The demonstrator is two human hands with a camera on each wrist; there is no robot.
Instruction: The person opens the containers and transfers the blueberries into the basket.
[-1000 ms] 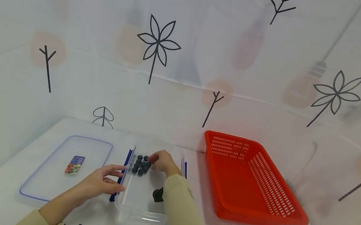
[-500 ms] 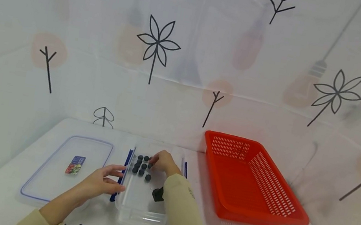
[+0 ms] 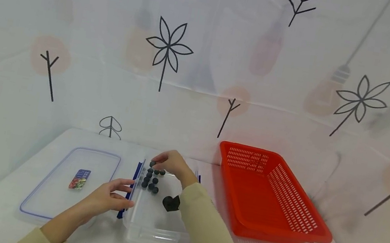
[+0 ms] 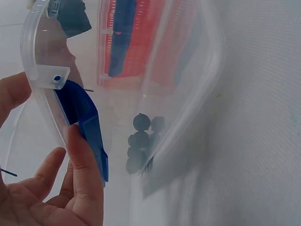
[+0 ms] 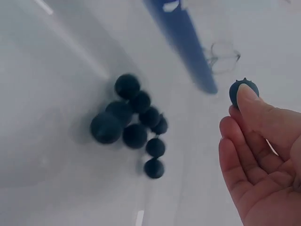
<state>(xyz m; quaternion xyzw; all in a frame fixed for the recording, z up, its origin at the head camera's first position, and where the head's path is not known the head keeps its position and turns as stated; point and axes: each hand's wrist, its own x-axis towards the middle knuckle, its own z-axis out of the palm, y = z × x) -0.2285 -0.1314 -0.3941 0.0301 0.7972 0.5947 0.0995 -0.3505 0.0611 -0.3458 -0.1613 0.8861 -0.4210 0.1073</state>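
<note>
R hand (image 5: pixel 268 181) pinching 1 blueberry (image 5: pixel 234 93) nr far-left end of clear plastic box (image 3: pixel 153 217).
Thumb + index grasp it. L hand (image 3: pixel 104 199): fingers loosely spread, grasping nothing, resting against box's left side by blue latch (image 4: pixel 89 123). Other blueberries (image 5: pixel 135 135) clustered inside box, toward its left wall. Blue-rimmed clear lid (image 3: pixel 50 198) w/ printed label (image 3: pixel 80 179) left of box; red plastic basket (image 3: pixel 252 195) right of box.

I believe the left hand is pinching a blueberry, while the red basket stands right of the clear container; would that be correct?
Not quite: the right hand pinches the blueberry, as the right wrist view shows; the rest of your statement stands.
</note>
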